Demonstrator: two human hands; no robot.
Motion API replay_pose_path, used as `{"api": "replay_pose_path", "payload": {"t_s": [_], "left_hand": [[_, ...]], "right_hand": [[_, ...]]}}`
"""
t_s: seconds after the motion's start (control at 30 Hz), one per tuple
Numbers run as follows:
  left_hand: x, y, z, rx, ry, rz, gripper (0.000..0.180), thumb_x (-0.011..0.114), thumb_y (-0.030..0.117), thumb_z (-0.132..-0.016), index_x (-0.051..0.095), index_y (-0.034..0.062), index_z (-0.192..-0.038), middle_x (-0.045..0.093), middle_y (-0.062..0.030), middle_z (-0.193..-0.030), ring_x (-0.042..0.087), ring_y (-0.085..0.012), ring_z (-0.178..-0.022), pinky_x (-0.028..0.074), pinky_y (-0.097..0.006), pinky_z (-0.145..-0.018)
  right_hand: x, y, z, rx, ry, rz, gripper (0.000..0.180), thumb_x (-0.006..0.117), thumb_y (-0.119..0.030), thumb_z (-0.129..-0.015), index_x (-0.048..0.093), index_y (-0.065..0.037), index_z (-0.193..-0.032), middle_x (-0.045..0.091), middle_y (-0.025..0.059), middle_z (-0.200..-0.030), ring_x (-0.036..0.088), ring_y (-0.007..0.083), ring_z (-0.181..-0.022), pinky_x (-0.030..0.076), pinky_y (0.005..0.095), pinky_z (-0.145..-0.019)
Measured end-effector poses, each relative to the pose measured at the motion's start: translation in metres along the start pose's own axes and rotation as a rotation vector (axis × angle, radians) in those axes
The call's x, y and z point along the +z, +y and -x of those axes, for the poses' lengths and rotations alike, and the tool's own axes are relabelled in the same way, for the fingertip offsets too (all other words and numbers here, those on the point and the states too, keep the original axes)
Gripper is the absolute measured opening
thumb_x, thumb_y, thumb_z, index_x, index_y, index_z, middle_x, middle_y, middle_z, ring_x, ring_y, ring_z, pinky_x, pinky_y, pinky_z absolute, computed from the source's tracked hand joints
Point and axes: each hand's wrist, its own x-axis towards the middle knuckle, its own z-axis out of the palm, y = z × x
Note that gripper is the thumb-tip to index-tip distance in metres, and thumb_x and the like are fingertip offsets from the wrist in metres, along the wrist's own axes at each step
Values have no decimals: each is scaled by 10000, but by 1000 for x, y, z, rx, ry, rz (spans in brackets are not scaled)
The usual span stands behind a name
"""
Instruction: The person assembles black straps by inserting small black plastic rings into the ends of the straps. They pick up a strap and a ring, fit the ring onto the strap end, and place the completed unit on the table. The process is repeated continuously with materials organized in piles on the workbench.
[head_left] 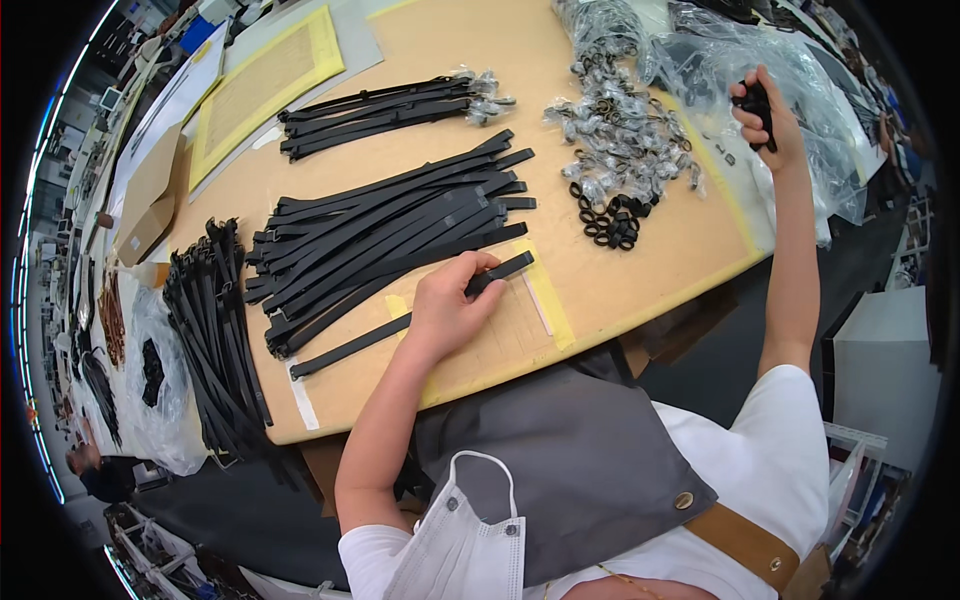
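Note:
My left hand (452,305) is closed on a narrow black strap (350,346) that lies slantwise near the front edge of the table, the strap's right end sticking out beyond my fingers. Raised over the right side, my right hand (782,130) grips a small black object (757,108); its kind is hard to make out. Just beyond my left hand lies a broad pile of black straps (390,222), side by side. Small black rings (608,222) are heaped between my two hands.
Clear-wrapped small metal parts (620,140) spread behind the rings. Another strap bundle (380,115) lies at the back, and more straps (205,330) hang over the left edge. Plastic bags (800,90) cover the back right. Yellow tape (545,300) marks the tabletop.

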Motion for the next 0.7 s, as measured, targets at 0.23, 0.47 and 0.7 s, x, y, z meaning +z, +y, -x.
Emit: {"api": "replay_pose_path", "payload": {"t_s": [0.23, 0.47, 0.7], "left_hand": [[1, -1, 3, -4, 28, -34, 234, 773, 155, -884, 699, 55, -1083, 725, -92, -890, 682, -192, -724, 531, -297, -660], [2, 1, 4, 1, 31, -42, 239, 771, 159, -887, 702, 57, -1092, 724, -83, -890, 646, -163, -670, 514, -288, -629], [2, 0, 6, 31, 41, -45, 242, 774, 158, -891, 701, 53, -1096, 728, -70, -898, 636, -146, -658, 508, -276, -616]], "right_hand": [[97, 123, 76, -322, 42, 1141, 224, 686, -313, -1009, 696, -89, -1020, 633, 23, -871, 648, 201, -745, 517, 336, -617], [126, 173, 88, -511, 72, 1459, 166, 737, -297, -946, 718, -150, -1021, 648, 88, -1093, 674, 299, -964, 550, 404, -770], [124, 166, 93, -443, -10, 1396, 352, 755, -250, -926, 672, -150, -1253, 592, 111, -1330, 588, 320, -1233, 494, 409, -1015]]}}
